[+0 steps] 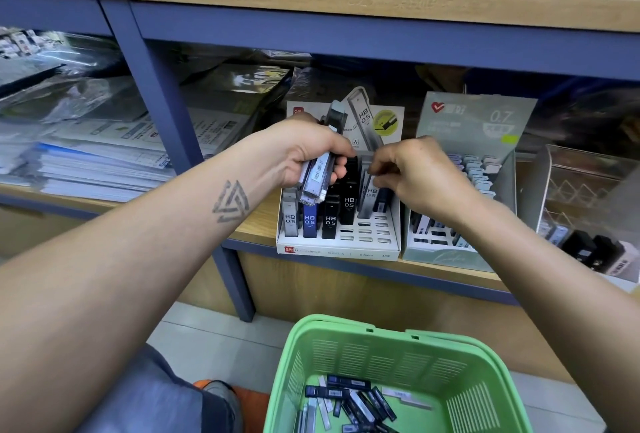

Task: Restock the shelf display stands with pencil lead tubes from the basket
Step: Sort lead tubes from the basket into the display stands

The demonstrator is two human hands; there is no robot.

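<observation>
Pencil lead tubes (349,401) lie in the green basket (481,384) at bottom centre. Mid-frame, the white display stand (337,249) sits beside a grey stand (446,256). Left hand (308,152) grips several tubes (317,176); right hand (419,173) pinches one grey tube (367,200) over its slots.

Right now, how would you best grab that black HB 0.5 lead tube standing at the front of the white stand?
Pinch the black HB 0.5 tube by its top end, coming from above: it stands upright in the white slotted stand, with neighbours close beside it.
</observation>
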